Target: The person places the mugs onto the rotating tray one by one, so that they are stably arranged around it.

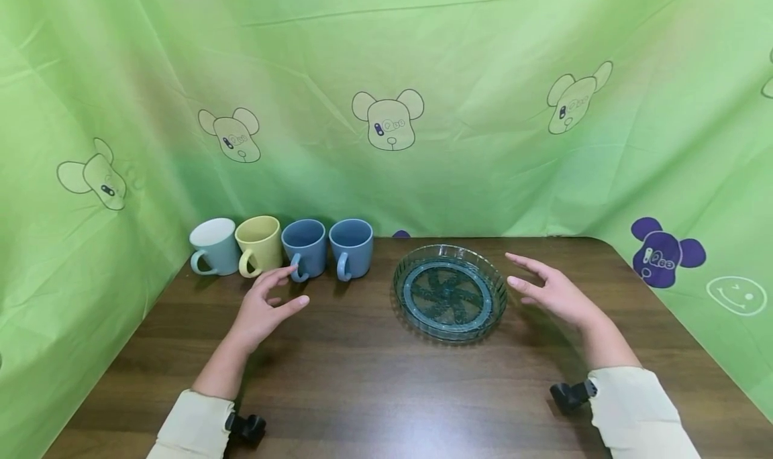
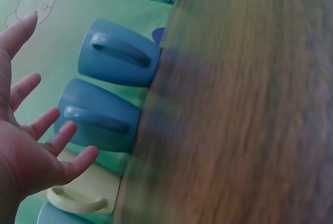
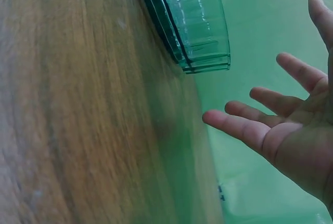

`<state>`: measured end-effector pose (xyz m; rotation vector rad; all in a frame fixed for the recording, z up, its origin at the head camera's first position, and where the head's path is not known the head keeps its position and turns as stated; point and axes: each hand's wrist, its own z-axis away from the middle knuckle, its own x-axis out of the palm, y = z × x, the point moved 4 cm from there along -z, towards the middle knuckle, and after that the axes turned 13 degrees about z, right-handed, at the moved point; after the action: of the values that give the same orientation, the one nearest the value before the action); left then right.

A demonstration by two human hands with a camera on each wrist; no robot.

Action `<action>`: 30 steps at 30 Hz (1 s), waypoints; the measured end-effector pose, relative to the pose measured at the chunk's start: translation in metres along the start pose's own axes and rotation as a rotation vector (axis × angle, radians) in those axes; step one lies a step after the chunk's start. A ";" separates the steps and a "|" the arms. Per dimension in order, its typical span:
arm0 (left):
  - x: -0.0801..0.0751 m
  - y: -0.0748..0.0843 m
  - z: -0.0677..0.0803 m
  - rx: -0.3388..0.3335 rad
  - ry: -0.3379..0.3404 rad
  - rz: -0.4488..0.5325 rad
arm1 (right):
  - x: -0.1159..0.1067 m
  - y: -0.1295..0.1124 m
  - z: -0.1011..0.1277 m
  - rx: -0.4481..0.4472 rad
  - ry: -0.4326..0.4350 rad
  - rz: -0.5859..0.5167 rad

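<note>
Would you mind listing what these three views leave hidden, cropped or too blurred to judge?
- Mug insides: in the head view the four mugs show only their rims, so any contents are hidden.
- Palest mug: in the left wrist view the bottom edge cuts it off.
- Glass plate: in the right wrist view the top edge crops it.
- Table: blurred in both wrist views.
- Left hand and right hand: the wrist views do not show whether they touch the table.

Left hand (image 1: pixel 266 304) open, fingers spread, just short of 4 mugs (image 1: pixel 282 246) at 10 o'clock; right hand (image 1: pixel 552 291) open beside glass plate (image 1: pixel 449 291), ctr; brown table (image 1: pixel 374 378).
</note>
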<state>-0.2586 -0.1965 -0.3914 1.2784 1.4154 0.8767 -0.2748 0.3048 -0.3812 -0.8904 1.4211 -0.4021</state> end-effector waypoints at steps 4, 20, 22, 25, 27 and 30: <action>0.004 0.000 -0.004 -0.007 0.020 0.054 | 0.003 0.000 -0.003 -0.003 -0.028 -0.068; 0.029 -0.003 -0.020 -0.017 0.034 0.196 | 0.009 0.015 -0.015 0.057 -0.117 -0.256; 0.032 -0.003 -0.021 -0.012 0.033 0.211 | 0.010 0.017 -0.017 0.057 -0.127 -0.273; 0.036 -0.005 -0.024 -0.022 0.036 0.226 | 0.010 0.020 -0.019 0.049 -0.140 -0.286; 0.039 -0.006 -0.025 -0.032 0.038 0.240 | 0.009 0.022 -0.020 0.046 -0.148 -0.294; 0.043 -0.008 -0.029 -0.049 0.043 0.260 | 0.010 0.025 -0.022 0.039 -0.165 -0.315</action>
<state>-0.2861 -0.1528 -0.4012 1.4342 1.2703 1.1121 -0.3005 0.3074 -0.4041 -1.0935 1.1204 -0.5767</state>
